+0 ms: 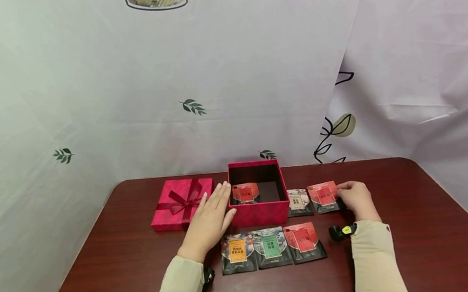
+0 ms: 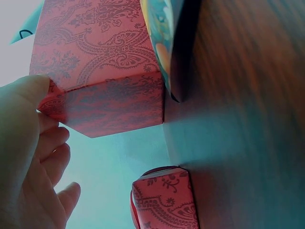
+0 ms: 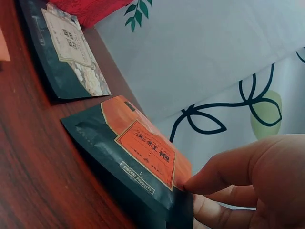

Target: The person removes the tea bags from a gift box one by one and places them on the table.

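My right hand pinches the right edge of a red-and-black tea packet on the table's right side. In the right wrist view, thumb and finger meet at that edge, and the packet tilts. My left hand rests with straightened fingers at the left side of an open red gift box; in the left wrist view, its thumb touches the box's corner. Inside the box lies another red tea packet. A white floral tea packet sits between the box and the pinched packet.
The red box lid with a ribbon bow lies left of the box. In front is a row of three tea packets: orange-labelled, green-labelled and red. A patterned white curtain hangs behind the brown table.
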Action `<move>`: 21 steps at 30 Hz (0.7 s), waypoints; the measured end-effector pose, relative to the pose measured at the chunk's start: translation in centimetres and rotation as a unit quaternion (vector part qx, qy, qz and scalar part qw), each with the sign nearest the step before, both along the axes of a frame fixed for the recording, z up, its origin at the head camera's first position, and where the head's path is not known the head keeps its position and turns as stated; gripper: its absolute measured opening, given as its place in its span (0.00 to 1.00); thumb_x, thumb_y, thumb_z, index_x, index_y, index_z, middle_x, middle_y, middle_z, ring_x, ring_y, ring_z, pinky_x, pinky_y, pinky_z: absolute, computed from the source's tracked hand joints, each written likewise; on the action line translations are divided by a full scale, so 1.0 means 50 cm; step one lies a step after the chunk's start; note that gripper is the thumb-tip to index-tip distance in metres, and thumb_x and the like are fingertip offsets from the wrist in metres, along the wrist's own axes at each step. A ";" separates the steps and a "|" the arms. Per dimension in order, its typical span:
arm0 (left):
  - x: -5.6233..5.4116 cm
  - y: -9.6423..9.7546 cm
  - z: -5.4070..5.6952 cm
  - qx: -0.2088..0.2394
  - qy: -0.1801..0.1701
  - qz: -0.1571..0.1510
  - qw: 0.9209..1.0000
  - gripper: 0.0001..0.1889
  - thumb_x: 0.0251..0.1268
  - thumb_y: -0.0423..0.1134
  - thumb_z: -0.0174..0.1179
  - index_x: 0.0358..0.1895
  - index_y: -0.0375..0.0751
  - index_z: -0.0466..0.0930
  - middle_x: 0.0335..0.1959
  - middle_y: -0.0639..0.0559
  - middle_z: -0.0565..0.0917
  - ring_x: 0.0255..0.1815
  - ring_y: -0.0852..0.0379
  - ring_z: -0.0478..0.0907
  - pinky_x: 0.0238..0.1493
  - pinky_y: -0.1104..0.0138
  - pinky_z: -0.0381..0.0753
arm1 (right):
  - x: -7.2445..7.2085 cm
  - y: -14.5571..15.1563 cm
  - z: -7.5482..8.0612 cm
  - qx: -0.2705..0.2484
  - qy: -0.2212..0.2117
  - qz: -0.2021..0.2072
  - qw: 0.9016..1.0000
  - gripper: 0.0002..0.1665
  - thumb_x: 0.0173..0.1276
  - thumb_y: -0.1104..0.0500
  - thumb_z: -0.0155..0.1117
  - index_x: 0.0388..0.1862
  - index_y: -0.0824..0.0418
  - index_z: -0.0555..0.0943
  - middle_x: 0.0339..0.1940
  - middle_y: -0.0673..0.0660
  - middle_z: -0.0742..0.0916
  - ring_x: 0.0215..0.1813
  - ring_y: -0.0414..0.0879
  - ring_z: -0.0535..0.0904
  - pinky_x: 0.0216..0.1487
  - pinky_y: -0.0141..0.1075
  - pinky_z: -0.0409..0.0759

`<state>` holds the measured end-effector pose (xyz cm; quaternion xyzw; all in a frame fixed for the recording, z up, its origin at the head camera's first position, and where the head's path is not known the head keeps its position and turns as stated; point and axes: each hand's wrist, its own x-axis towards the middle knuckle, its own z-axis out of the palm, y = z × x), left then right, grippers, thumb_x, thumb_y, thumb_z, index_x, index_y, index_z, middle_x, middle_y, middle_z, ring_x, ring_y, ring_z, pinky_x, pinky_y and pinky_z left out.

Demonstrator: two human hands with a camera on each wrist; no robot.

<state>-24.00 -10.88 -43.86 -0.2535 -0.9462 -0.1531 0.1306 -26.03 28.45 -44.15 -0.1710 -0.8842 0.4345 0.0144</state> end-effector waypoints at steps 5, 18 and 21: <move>-0.001 0.000 -0.001 0.000 0.000 0.000 1.000 0.38 0.76 0.52 0.57 0.80 0.39 0.56 0.80 0.44 0.60 0.81 0.47 0.54 0.78 0.45 0.54 | 0.002 -0.002 0.002 0.013 -0.006 -0.004 1.000 0.21 0.73 0.61 0.56 0.55 0.78 0.79 0.53 0.76 0.81 0.38 0.57 0.78 0.31 0.39 0.78; 0.000 0.000 -0.001 -0.002 -0.004 0.005 1.000 0.38 0.76 0.52 0.56 0.81 0.40 0.56 0.80 0.44 0.59 0.82 0.49 0.53 0.78 0.46 0.53 | 0.005 -0.007 0.019 0.046 0.003 -0.003 0.999 0.22 0.73 0.57 0.55 0.53 0.76 0.81 0.50 0.74 0.82 0.48 0.64 0.78 0.45 0.52 0.80; 0.000 0.000 0.000 -0.001 -0.005 0.004 1.000 0.38 0.76 0.52 0.56 0.81 0.40 0.56 0.80 0.44 0.59 0.82 0.49 0.53 0.78 0.46 0.54 | 0.007 -0.014 0.031 0.032 0.004 -0.001 0.999 0.24 0.74 0.55 0.53 0.55 0.74 0.80 0.49 0.72 0.83 0.44 0.60 0.78 0.39 0.44 0.80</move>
